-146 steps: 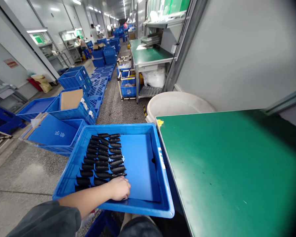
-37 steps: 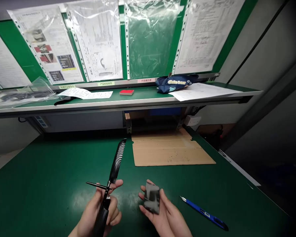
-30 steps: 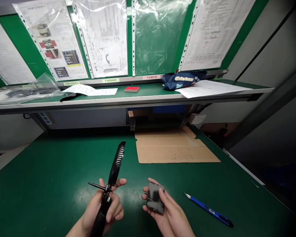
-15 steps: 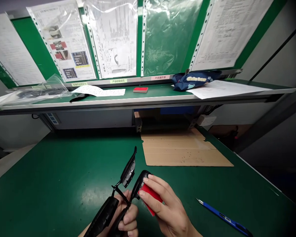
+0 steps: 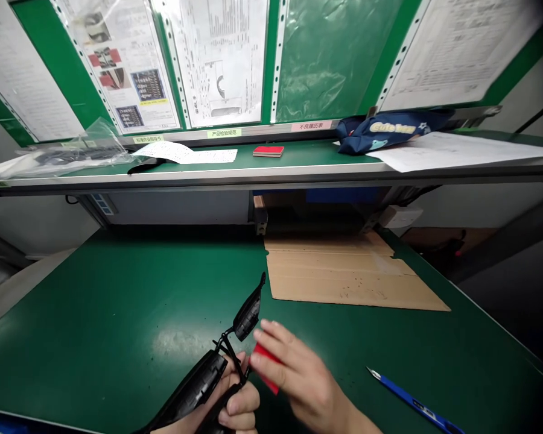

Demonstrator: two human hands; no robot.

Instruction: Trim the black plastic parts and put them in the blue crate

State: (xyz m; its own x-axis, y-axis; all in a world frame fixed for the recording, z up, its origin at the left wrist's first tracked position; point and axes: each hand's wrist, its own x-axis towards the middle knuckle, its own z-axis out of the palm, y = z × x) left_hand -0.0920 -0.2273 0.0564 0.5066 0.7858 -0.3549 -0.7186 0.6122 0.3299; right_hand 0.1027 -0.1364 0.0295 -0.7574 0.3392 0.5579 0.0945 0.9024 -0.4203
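My left hand is at the bottom edge, fingers curled round a long black plastic moulded part whose two curved pieces join at thin black runners. One piece points up and away over the green worktable. My right hand is closed on a small red pad and presses it against the black part near the joint.
A sheet of brown cardboard lies at the back of the table. A blue craft knife lies to the right of my hands. The shelf above holds a red block, papers, a clear bag and a dark blue pouch.
I turned from a blue crate of black parts to the worktable. My right hand's pad, dark side up a second ago, now shows red against the part, which has tilted lower.
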